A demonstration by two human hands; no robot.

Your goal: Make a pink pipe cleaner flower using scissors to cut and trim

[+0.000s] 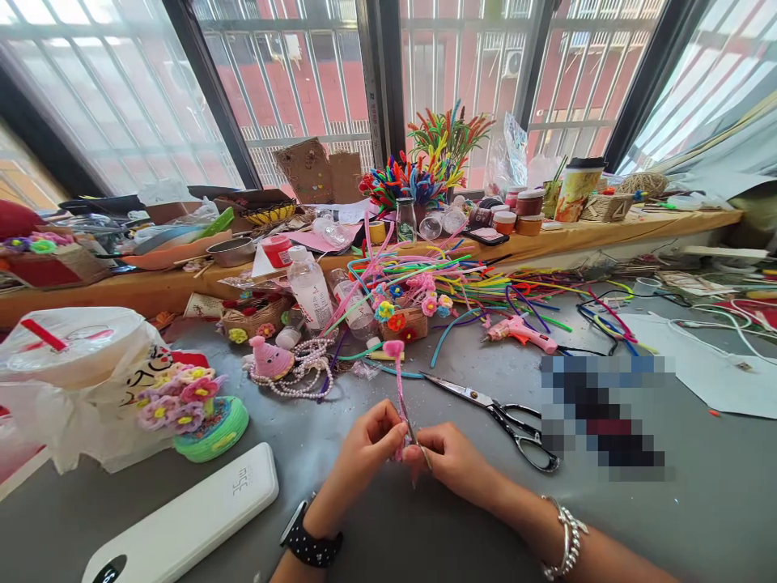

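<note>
Both my hands meet low in the middle of the grey table. My left hand (367,447), with a dark watch on its wrist, is closed in a pinch on a pink pipe cleaner (399,380) that stands up from my fingers and ends in a fluffy pink tip. My right hand (452,461), with a silver bracelet, is closed on the lower end of the same pipe cleaner and on a thin stick or wire beside it. Black-handled scissors (507,417) lie just right of my hands.
A pink glue gun (522,332), a heap of coloured pipe cleaners (449,283), small baskets of flowers (404,320), a string of pearls (303,368), a white power bank (188,518) and a bagged cup (73,356) surround my hands. A cluttered wooden sill (607,231) runs under the windows.
</note>
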